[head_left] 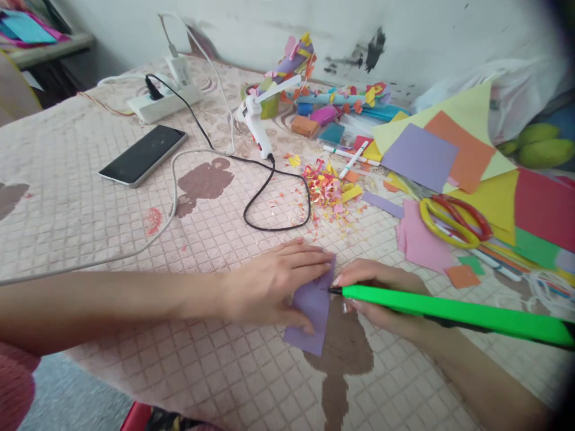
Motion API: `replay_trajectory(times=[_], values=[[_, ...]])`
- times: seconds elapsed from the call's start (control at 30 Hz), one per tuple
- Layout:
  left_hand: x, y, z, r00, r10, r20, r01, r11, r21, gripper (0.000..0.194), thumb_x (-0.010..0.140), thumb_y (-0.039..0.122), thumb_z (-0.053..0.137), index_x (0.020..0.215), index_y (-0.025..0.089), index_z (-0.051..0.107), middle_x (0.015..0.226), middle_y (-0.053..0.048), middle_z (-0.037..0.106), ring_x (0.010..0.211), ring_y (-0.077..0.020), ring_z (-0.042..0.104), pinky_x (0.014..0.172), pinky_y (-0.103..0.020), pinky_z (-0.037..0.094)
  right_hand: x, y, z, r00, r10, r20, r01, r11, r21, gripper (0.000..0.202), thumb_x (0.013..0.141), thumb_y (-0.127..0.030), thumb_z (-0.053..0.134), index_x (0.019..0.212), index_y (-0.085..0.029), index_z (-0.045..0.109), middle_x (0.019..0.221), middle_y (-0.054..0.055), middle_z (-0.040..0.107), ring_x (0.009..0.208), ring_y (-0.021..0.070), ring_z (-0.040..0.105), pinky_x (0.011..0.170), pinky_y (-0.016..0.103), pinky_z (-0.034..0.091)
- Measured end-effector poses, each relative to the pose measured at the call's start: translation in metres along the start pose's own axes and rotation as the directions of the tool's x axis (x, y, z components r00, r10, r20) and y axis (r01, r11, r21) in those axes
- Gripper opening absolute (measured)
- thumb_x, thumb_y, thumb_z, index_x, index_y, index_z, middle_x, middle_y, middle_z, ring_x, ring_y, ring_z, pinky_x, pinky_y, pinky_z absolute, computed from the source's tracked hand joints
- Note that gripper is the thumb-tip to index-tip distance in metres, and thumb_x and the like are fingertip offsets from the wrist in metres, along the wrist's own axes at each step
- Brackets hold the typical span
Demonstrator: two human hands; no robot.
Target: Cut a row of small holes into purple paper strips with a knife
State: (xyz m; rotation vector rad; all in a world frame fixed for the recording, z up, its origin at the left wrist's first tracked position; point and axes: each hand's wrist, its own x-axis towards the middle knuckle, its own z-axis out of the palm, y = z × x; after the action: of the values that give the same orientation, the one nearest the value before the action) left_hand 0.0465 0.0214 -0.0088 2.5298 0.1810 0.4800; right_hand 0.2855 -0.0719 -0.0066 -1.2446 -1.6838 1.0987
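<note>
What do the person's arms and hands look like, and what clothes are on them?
The left hand and right hand are bare, without gloves. The left forearm is uncovered too, below a soft-looking, pinkish-red fabric sleeve. The right forearm is bare where visible; its sleeve isn't.

The left grip (272, 281) presses purple paper (314, 305) on the counter (215, 359); the right grip (393, 276) holds a green pen (449, 308) by its edge
</note>
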Motion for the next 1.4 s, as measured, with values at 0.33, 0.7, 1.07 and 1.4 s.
replay_trajectory(times=[0.33, 0.7, 1.07, 1.4], values=[[-0.010, -0.001, -0.003, 0.996, -0.069, 0.061, 0.071, 0.997, -0.019, 0.074, 0.089, 0.047, 0.071, 0.146, 0.009, 0.044, 0.153, -0.021, 0.046, 0.146, -0.0333, 0.040, 0.123, -0.059, 0.022, 0.009, -0.010, -0.006, 0.998, 0.037, 0.049, -0.038, 0.999, 0.018, 0.011, 0.091, -0.024, 0.067, 0.100, -0.025, 0.073, 0.091, 0.004, 0.075, 0.065, 0.0137, 0.071, 0.059, 0.025, 0.059], [-0.025, 0.023, -0.011, 0.932, 0.358, 0.059, -0.363, 0.920, 0.149, 0.034, 0.102, 0.025, 0.050, 0.074, 0.021, 0.069, 0.095, -0.004, 0.077, 0.093, -0.0184, 0.071, 0.087, -0.032, 0.059, 0.019, -0.015, 0.003, 0.988, -0.130, 0.089, 0.138, 0.985, -0.098, 0.031, 0.082, -0.002, 0.062, 0.097, -0.027, 0.072, 0.087, 0.001, 0.074, 0.072, 0.0142, 0.069, 0.064, 0.026, 0.055], [-0.023, 0.023, 0.002, 0.878, 0.479, 0.014, -0.478, 0.873, 0.101, 0.029, 0.097, 0.011, 0.050, 0.086, 0.009, 0.077, 0.108, -0.012, 0.076, 0.106, -0.0242, 0.069, 0.101, -0.033, 0.056, 0.019, -0.005, 0.002, 0.972, -0.146, 0.186, 0.154, 0.988, -0.031, 0.037, 0.080, 0.002, 0.059, 0.103, -0.025, 0.070, 0.091, 0.001, 0.072, 0.076, 0.0138, 0.068, 0.065, 0.025, 0.055], [-0.022, 0.021, 0.001, 0.881, 0.469, 0.059, -0.472, 0.877, 0.084, 0.031, 0.100, 0.013, 0.047, 0.093, 0.010, 0.078, 0.113, -0.010, 0.076, 0.111, -0.0225, 0.068, 0.105, -0.031, 0.054, 0.022, -0.010, 0.003, 0.966, -0.169, 0.195, 0.186, 0.980, -0.071, 0.035, 0.079, 0.002, 0.058, 0.099, -0.024, 0.069, 0.090, 0.001, 0.073, 0.077, 0.0123, 0.069, 0.066, 0.022, 0.055]])
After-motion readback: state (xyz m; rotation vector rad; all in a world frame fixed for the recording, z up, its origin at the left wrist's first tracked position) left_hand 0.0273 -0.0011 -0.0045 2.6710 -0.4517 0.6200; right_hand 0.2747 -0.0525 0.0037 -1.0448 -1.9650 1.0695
